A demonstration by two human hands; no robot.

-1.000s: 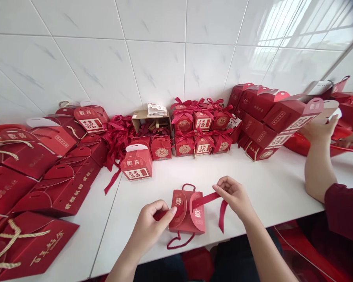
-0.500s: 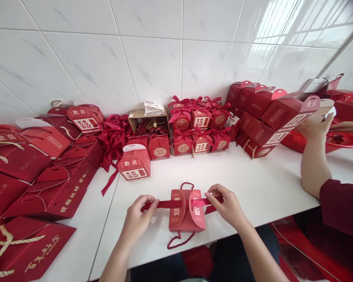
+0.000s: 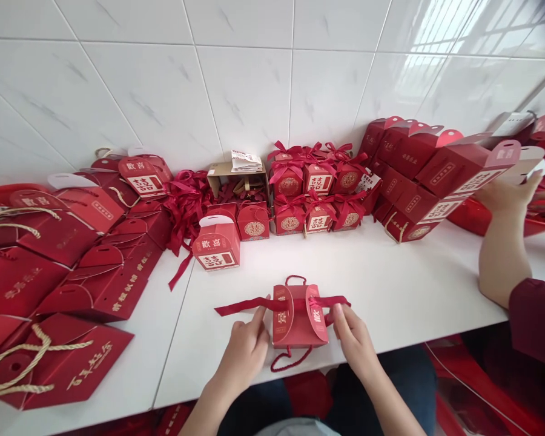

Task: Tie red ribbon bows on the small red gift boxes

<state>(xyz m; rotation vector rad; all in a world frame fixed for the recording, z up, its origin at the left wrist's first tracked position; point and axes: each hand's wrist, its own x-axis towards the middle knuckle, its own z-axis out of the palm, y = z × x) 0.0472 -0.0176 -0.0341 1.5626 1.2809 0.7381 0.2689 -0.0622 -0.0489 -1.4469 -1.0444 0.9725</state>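
Note:
In front of me on the white table lies a small red gift box [image 3: 300,324], with rounded flaps folded over its top and dark red cord handles at both ends. A red ribbon [image 3: 243,306] runs through the flaps; its left end lies loose on the table, its right part sticks out past the box. My left hand [image 3: 244,351] is at the box's left side, index finger stretched against the ribbon and the other fingers loosely curled, holding nothing. At the right side, my right hand [image 3: 355,339] pinches the ribbon between thumb and fingers.
Bow-tied boxes [image 3: 318,184] are stacked by the tiled wall. Beside them are a cardboard carton [image 3: 215,181], a heap of ribbons [image 3: 188,194] and a single box [image 3: 218,245]. Many red boxes [image 3: 113,278] fill the left. A co-worker's hand [image 3: 511,191] is beside stacked boxes [image 3: 454,166] at right.
My left hand has let go of the ribbon's left end and moved right, close to the box. My right hand has moved lower along the ribbon's right part. The view has shifted slightly.

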